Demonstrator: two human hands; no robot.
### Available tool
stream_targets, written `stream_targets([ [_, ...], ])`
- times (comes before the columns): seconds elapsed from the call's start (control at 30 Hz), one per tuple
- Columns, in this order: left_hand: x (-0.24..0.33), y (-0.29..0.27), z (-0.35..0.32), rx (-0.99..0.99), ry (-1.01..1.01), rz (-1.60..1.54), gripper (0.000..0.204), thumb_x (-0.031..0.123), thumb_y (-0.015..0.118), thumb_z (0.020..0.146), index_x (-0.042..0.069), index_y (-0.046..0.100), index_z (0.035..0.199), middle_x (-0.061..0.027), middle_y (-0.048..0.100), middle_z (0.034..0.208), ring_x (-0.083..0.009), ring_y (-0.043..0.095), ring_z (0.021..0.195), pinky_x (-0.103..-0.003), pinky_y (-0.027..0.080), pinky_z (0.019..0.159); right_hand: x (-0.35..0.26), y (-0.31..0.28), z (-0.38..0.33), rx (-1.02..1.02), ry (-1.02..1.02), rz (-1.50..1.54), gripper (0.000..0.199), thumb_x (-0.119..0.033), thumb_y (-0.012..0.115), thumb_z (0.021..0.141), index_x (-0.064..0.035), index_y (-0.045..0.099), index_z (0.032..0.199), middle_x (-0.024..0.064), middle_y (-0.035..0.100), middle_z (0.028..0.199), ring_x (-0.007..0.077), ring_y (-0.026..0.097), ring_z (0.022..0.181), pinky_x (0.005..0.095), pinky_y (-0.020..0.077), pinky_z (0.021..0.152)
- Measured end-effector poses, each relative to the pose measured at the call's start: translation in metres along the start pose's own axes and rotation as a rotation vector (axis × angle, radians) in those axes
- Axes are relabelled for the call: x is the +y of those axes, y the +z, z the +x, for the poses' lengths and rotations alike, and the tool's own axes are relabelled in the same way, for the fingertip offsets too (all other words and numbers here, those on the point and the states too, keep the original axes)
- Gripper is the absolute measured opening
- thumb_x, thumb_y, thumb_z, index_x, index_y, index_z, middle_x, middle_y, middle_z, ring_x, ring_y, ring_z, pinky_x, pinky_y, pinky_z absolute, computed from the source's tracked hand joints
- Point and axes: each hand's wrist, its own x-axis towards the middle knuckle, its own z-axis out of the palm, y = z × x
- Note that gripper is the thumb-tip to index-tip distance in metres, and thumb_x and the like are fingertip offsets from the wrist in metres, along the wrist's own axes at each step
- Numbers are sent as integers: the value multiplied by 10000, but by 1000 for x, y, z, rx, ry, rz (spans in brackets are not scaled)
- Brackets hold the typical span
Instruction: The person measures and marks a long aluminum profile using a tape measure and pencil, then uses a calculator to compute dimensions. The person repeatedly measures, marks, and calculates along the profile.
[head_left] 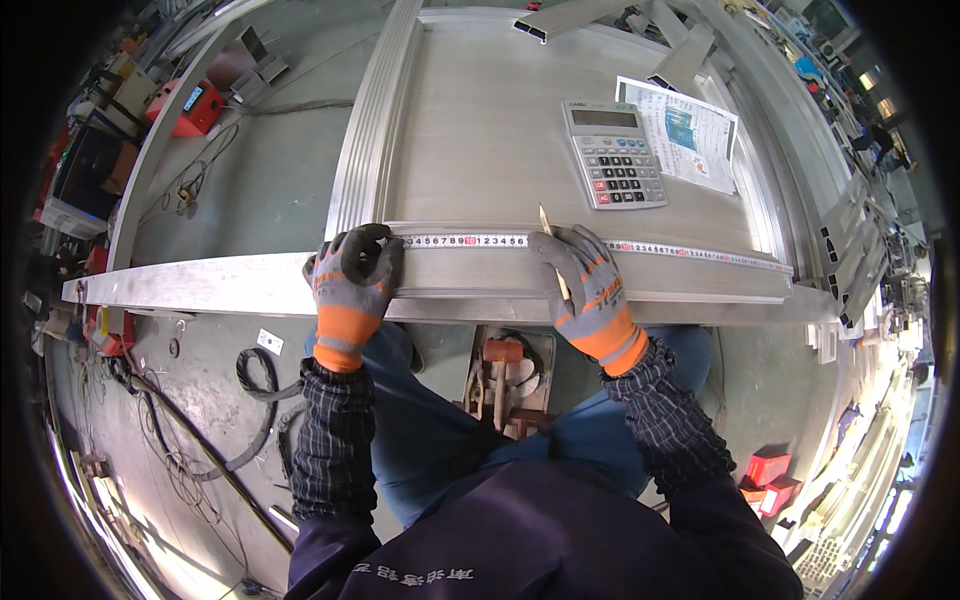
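Observation:
A pulled-out tape measure blade [465, 241] lies along the near silver metal profile [470, 275]. My left hand [352, 283], in a grey and orange work glove, pinches the blade's left end, its fingers curled at the profile's edge. In a matching glove, my right hand [588, 287] holds a pencil [545, 220] whose tip points away from me. This hand rests over the blade and hides part of it. Beyond it, the blade runs on toward the profile's right end.
A silver calculator [615, 155] and a paper sheet [685, 135] lie on the metal panel [480, 120]. Offcut profiles [565, 18] rest at its far edge. Below, between my legs, stands a tray with a mallet [502, 352]. A black hose [262, 400] lies on the floor.

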Motion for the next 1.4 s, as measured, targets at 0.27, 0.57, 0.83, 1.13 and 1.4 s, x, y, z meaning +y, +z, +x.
stream_targets([
  [0.27, -1, -1, -4, 30, 49, -109, 211, 183, 854, 1027, 59, 837, 1197, -120, 824, 1038, -272, 776, 900, -412, 618, 862, -2, 3, 4, 1, -65, -69, 320, -23, 753, 931, -53, 825, 1241, 173, 820, 1165, 415, 741, 1135, 566, 578, 1108],
  [0.57, 4, 1, -4, 56, 46, -21, 188, 185, 864, 1024, 68, 834, 1169, -120, 815, 1029, -295, 767, 922, -438, 601, 876, -5, 6, 4, 11, -38, -50, 309, -27, 757, 929, -36, 822, 1231, 161, 826, 1169, 414, 743, 1143, 566, 574, 1128],
  [0.83, 14, 1, -6, 105, 29, 89, 231, 221, 878, 1003, 103, 848, 1200, -116, 815, 1108, -344, 758, 1043, -495, 505, 1065, -8, 1, 6, 49, 35, 46, 341, -70, 772, 983, -27, 782, 1321, 173, 811, 1259, 410, 753, 1199, 582, 569, 1156],
  [1.13, 2, 3, -3, 70, 143, 30, 263, 102, 852, 961, 99, 839, 1224, -146, 790, 1306, -377, 733, 1217, -515, 539, 1105, -45, 19, 24, 96, 150, 496, 298, 51, 807, 909, -11, 755, 1196, 139, 817, 1038, 384, 801, 893, 466, 662, 855],
  [1.4, -1, 5, -2, 49, 164, 14, 266, 55, 831, 951, 92, 830, 1215, -141, 788, 1325, -365, 726, 1200, -508, 546, 1096, -40, 29, 27, 64, -47, 246, 245, 59, 748, 903, -10, 692, 1130, 173, 807, 1041, 390, 843, 955, 449, 683, 896],
])
